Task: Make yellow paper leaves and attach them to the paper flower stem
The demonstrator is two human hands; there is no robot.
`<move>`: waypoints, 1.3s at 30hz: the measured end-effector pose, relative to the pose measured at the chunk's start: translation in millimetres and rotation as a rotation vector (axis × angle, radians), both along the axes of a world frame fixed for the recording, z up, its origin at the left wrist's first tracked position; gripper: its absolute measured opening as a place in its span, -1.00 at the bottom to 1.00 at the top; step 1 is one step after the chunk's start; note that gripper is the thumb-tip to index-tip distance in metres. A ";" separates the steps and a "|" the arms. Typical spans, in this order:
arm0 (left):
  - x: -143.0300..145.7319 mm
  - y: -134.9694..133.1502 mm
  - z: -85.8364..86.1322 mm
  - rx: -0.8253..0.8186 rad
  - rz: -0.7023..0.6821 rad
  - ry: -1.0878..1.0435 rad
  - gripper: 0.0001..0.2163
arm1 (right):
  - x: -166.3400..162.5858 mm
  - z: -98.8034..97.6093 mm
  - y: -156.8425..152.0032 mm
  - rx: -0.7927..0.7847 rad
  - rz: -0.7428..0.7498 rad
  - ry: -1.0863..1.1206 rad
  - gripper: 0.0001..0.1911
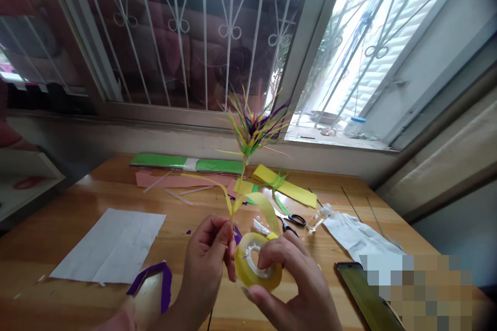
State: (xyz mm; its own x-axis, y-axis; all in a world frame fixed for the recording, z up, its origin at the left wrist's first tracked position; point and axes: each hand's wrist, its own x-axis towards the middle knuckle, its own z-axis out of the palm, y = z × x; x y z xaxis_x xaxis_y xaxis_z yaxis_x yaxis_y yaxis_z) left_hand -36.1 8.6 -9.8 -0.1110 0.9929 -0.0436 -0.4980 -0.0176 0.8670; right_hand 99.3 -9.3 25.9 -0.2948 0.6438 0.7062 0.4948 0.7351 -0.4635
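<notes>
My left hand (207, 253) pinches the stem of a paper flower (252, 126), which stands upright with a spiky head of yellow, green, purple and pink strips. Yellow strips branch off the stem like leaves just above my fingers. In my right hand (301, 276) is a roll of yellowish tape (248, 269), gripped by its ring with fingers through the white core. A curved yellow strip (266, 207) arches between the stem and the roll; whether it is tape or paper I cannot tell. The lower stem is hidden behind my hands.
Scissors (297, 220), a small clear bottle (316, 218) and a phone (359, 289) lie to the right. Green paper (163, 160) and folded yellow paper (298, 189) are at the back. A white sheet (111, 245) and purple strip (166, 284) lie left.
</notes>
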 end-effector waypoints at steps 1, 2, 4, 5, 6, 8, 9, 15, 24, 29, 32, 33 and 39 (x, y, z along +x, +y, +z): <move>0.2 -0.7 0.3 -0.004 -0.002 0.011 -0.80 | 0.6 -0.7 -0.2 -0.017 0.002 0.011 -0.75; 0.4 -1.3 0.6 -0.008 0.000 0.023 -0.79 | 1.3 -1.9 -0.4 -0.035 0.007 0.022 -0.75; 0.8 -1.9 0.8 -0.019 0.011 0.047 -0.76 | 3.0 -6.1 -0.2 -0.079 0.021 0.050 -0.77; 0.8 -1.8 0.6 -0.032 0.016 0.054 -0.75 | 4.1 -8.7 0.3 -0.104 0.030 0.071 -0.78; 0.8 -1.7 0.5 -0.046 0.012 0.053 -0.74 | 5.3 -11.3 0.9 -0.130 0.043 0.097 -0.79; 0.4 -1.0 0.3 -0.072 -0.013 0.030 -0.75 | 8.1 -16.3 2.4 -0.190 0.074 0.151 -0.83; 0.1 -0.7 0.4 -0.085 -0.034 0.012 -0.75 | 9.6 -18.2 3.3 -0.225 0.089 0.178 -0.85; -1.9 -0.1 6.3 -0.152 -0.098 -0.102 -0.74 | 15.3 -23.7 5.2 -0.374 0.126 0.307 -0.82; -0.5 2.7 7.6 -0.151 -0.057 -0.142 -0.69 | 11.9 -29.7 3.1 -0.451 0.157 0.380 -0.77; 0.0 2.5 -1.5 -0.078 -0.049 -0.118 -0.77 | 10.6 -33.5 4.5 -0.479 0.176 0.389 -0.79; 0.4 2.5 -10.1 -0.031 -0.056 -0.069 -0.82 | 8.9 -32.6 4.1 -0.461 0.179 0.392 -0.79; 0.9 2.7 -12.1 -0.023 -0.051 -0.053 -0.83 | 7.8 -32.2 3.6 -0.455 0.179 0.392 -0.78; 7.0 3.5 -7.9 -0.037 0.084 -0.001 -0.78 | -0.7 -38.0 -2.0 -0.430 0.134 0.379 -0.75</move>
